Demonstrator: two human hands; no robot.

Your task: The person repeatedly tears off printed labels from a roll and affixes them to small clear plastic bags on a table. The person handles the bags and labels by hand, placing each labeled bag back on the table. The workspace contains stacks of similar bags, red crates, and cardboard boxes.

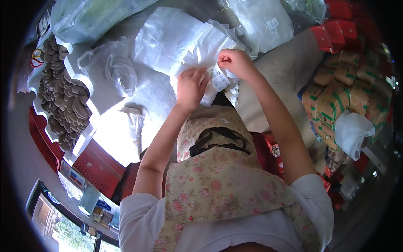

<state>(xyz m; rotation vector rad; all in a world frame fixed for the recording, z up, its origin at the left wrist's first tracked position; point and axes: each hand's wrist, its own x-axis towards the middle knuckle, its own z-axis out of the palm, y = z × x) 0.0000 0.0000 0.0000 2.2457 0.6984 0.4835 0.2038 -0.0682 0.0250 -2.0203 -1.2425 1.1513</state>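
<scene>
A white printed label (219, 79) hangs at a tilt between my hands, in front of my floral apron. My right hand (236, 63) is closed in a pinch at the label's upper end. To its left, my left hand (191, 86) has bent fingers closed on a crumpled piece of clear plastic (208, 99) beside the label; its fingertips are partly hidden. Just beyond both hands, a stack of clear plastic bags (168, 40) lies spread on the metal table (153, 90).
At left, a white foam box (86, 82) holds many grey mushrooms (63, 94) above a red crate (96, 168). Filled plastic bags (266, 25) lie at the far side. Brown packages with green tape (333, 98) are piled at right, near red crates (336, 33).
</scene>
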